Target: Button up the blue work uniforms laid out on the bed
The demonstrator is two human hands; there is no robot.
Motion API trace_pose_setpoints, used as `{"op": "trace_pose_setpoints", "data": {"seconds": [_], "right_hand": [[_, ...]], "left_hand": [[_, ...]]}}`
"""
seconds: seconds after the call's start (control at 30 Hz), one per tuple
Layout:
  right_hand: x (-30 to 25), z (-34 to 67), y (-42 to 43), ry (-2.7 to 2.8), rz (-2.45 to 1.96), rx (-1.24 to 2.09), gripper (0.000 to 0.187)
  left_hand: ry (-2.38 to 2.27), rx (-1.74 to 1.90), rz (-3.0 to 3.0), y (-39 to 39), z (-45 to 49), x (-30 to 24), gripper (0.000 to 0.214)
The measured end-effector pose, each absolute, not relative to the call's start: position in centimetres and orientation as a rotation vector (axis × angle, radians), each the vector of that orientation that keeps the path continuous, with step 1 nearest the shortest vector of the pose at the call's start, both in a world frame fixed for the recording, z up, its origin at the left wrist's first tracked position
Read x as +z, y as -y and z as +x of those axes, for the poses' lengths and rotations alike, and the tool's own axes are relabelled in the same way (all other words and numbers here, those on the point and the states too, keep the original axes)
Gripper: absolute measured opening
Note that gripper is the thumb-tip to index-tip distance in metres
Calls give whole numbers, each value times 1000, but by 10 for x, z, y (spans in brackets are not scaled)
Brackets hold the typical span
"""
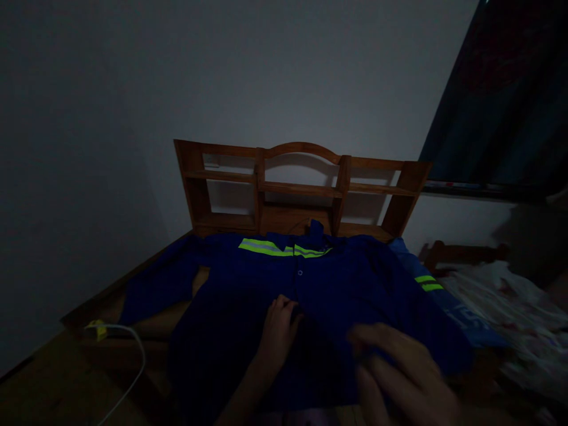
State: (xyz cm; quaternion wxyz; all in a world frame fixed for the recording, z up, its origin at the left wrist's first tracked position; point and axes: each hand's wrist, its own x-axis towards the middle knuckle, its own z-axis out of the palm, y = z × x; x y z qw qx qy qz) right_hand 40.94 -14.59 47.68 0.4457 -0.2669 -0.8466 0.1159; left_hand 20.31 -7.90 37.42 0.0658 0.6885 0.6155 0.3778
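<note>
A dark blue work jacket (248, 284) with yellow-green and silver reflective bands lies spread, front up, on a wooden desk. Its collar points to the desk's back shelf, and a round snap or button shows on the front opening. My left hand (278, 331) is on the middle of the jacket front, its fingers closed on the cloth near the opening. To the right and nearer the camera, my right hand (403, 370) is blurred, thumb and fingers brought together in a pinch. Something dark blue shows between them, too unclear to name.
A wooden shelf unit (302, 188) rises behind the jacket against the wall. A lighter blue garment (473, 322) with reflective bands lies at right, beside whitish crumpled material (523, 307). A white cable (141, 349) hangs over the left edge. The room is dim.
</note>
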Motion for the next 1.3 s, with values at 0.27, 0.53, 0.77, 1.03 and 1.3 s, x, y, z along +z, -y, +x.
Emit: {"op": "trace_pose_setpoints", "data": {"seconds": [0.27,0.53,0.77,1.03,1.3], "right_hand": [[385,358,71,2028,-1061,406,21],[365,354,80,1960,-1212,285,32],[367,359,81,1794,-1064,536,32],[374,360,79,1675,-941,684,22],[366,356,74,1609,-981,588,18]], "left_hand": [[-1685,1185,1983,77,203,369,8],[-1651,1292,1795,91,212,378,8],[-1389,1376,1382,83,204,373,10],[-1230,1480,1398,76,215,373,12],[-1114,1440,1457,78,218,365,17]]}}
